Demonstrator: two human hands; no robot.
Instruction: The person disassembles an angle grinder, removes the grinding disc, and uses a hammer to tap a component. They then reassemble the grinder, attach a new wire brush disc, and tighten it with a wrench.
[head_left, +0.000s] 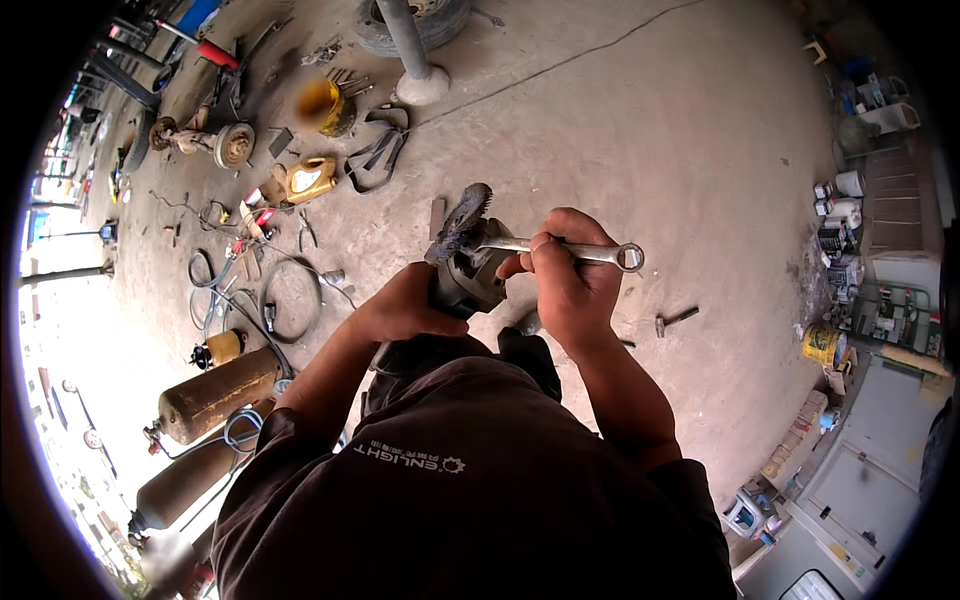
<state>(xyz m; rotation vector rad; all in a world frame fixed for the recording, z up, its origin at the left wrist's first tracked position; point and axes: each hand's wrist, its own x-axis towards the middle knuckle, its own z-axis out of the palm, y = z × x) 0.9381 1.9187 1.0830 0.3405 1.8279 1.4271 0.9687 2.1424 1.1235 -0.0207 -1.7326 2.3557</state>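
My left hand (408, 300) is wrapped around the dark body of an angle grinder (470, 285), held in front of my waist. A dark, ragged-edged wheel (462, 222) sits on the grinder's head, tilted up and away from me. It looks like a wire wheel. My right hand (575, 285) grips a steel combination wrench (597, 253) between thumb and fingers. The ring end points right, and the other end reaches the grinder's head just beside the wheel. Whether its jaw sits on a nut there is too small to tell.
A hammer (677, 320) lies on the concrete floor to my right. Brown gas cylinders (222, 395) and coiled hoses (290, 300) are at left. Farther off are a gold jug (311, 180), a yellow bucket (326, 107), black straps (378, 150) and a post (405, 45). Cabinets (860, 480) line the right.
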